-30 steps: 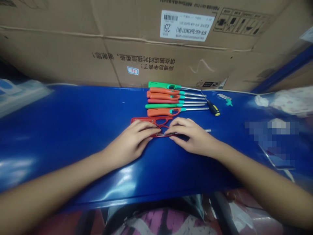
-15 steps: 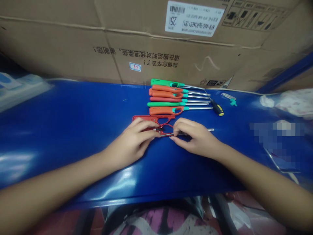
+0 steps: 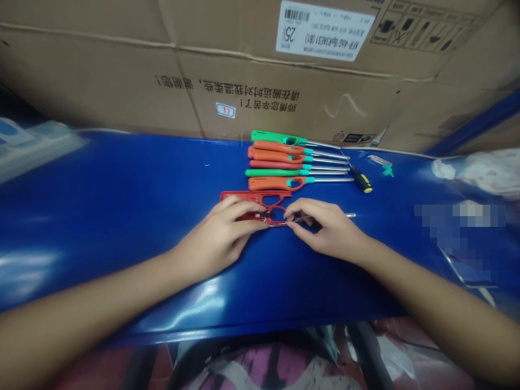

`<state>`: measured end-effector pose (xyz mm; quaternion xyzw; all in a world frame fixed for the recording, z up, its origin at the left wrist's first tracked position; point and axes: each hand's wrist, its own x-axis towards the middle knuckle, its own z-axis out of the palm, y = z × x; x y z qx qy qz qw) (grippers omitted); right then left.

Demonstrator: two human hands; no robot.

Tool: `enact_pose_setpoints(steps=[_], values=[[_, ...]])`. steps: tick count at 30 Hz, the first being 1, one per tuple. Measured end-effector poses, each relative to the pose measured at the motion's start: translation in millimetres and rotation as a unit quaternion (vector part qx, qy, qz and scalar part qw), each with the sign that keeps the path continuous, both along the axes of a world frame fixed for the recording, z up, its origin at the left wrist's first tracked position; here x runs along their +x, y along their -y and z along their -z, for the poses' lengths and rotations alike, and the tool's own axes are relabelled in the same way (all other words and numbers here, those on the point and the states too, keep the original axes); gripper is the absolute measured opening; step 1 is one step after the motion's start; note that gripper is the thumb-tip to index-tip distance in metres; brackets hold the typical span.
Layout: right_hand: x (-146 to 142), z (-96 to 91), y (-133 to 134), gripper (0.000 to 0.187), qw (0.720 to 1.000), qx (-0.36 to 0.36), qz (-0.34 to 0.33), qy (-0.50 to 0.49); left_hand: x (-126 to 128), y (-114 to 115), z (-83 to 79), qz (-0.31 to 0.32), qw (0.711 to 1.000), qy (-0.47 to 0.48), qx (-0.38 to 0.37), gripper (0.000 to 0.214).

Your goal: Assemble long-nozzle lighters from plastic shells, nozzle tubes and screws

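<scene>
An opened red lighter body [image 3: 278, 215] lies on the blue table, with small inner parts and a thin wire showing near its trigger loop. My left hand [image 3: 221, 233] grips its handle end, thumb and fingers along both edges. At the front end my right hand [image 3: 325, 225] pinches close to the wire, where the fingertips hide the exact spot. The metal tip [image 3: 350, 215] of the lighter's tube sticks out beyond my right hand. Just behind lies the other red shell half [image 3: 255, 196], partly covered by my left fingers.
Several long-nosed lighters [image 3: 276, 183] in orange, red and green lie in a row behind my hands. A black and yellow screwdriver [image 3: 361, 180] and a small green piece [image 3: 388, 170] are to their right. A large cardboard box [image 3: 122, 81] stands along the back edge.
My right thumb and fingertips have closed together and shifted slightly along the front of the lighter, uncovering more of the trigger loop. My left hand has stayed in place.
</scene>
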<state>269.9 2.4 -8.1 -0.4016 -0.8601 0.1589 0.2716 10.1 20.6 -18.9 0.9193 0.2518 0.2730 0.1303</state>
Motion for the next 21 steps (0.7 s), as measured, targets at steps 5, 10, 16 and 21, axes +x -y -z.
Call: enact_pose_setpoints(steps=[5,10,16,21], values=[[3.5,0.0,-1.2,0.015,0.999,0.043,-0.025,0.009,-2.0,-0.6,2.2,0.005,1.0,-0.001,-0.001,0.034],[7.4,-0.9,-2.4,0.016,0.998,0.041,-0.036,0.018,-4.4,-1.1,2.3,0.003,1.0,-0.005,0.008,0.032],[7.6,0.5,-4.1,0.018,0.999,0.03,-0.041,-0.003,-4.2,-2.3,2.0,0.002,1.0,-0.01,0.015,0.031],[6.1,0.7,-5.2,0.018,0.998,0.037,-0.055,0.002,-3.3,-3.3,2.4,0.001,1.0,-0.013,0.017,0.031]])
